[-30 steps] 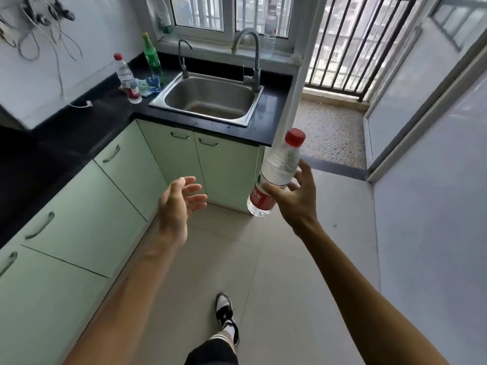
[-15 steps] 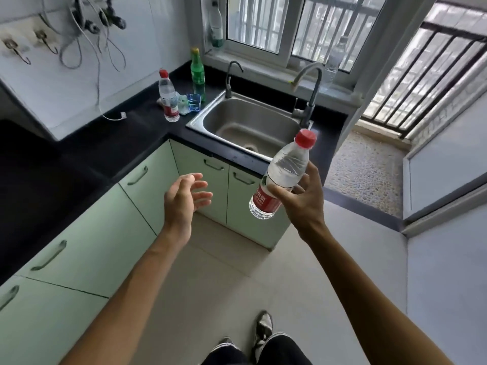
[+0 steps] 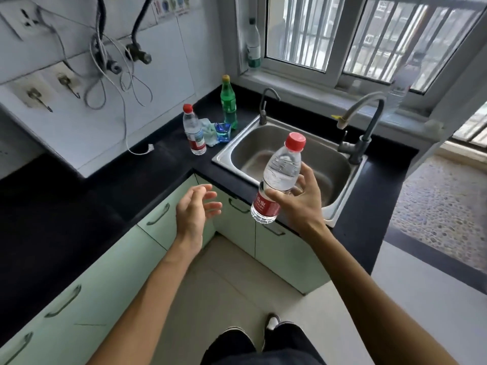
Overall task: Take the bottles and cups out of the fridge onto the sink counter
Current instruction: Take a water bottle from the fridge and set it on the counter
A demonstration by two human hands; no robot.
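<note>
Masking part of bottle [image 3: 283, 167], right hand [image 3: 303, 204]

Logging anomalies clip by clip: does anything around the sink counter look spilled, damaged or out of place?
No spill or damage shows. The one oddity: loose cables hang tangled from the wall, and a white cable end lies on the black counter, left of the standing red-capped bottle.

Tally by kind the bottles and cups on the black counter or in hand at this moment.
Red-capped water bottles: 2, the held bottle in the right hand and the standing bottle
Green bottle: 1
Blue cup: 1
Total: 4
</note>
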